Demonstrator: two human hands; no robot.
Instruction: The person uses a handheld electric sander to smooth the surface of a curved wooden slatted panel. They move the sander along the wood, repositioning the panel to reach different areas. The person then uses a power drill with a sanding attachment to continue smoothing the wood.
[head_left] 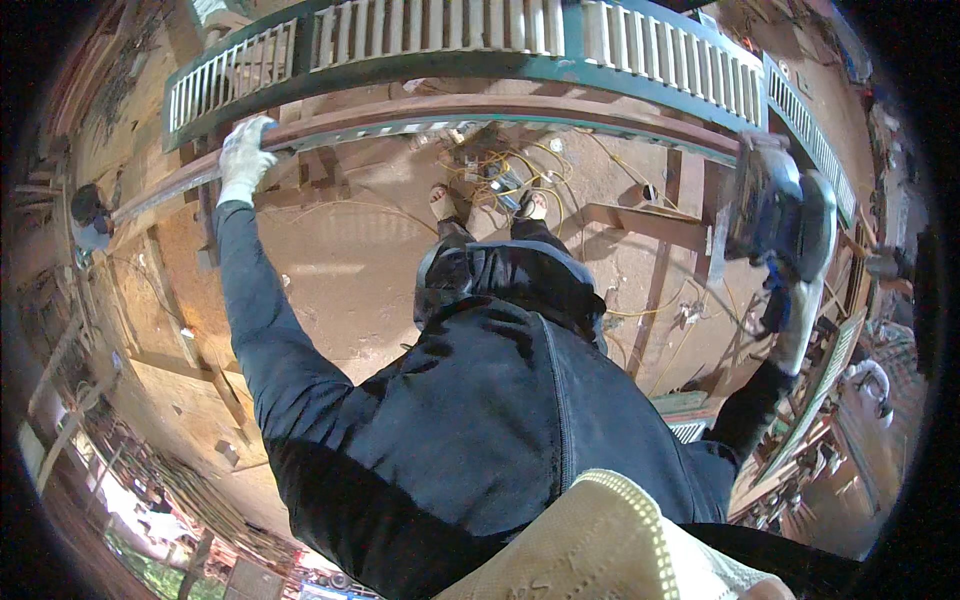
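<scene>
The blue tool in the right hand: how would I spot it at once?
Find the long green frame with white slats arching across the top. Follow the reddish beam beneath it to its right end, where the gloved right hand holds up a bulky blue power tool. It is the only blue, rounded thing among the straight bars.

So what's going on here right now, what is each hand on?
A person in a dark jacket stands at a long rust-brown metal beam set beside a green metal railing with white slats. The gloved left hand rests on the beam, steadying it. The gloved right hand holds a blue and grey power grinder against the beam's right end. Yellow cables lie on the floor below.
</scene>
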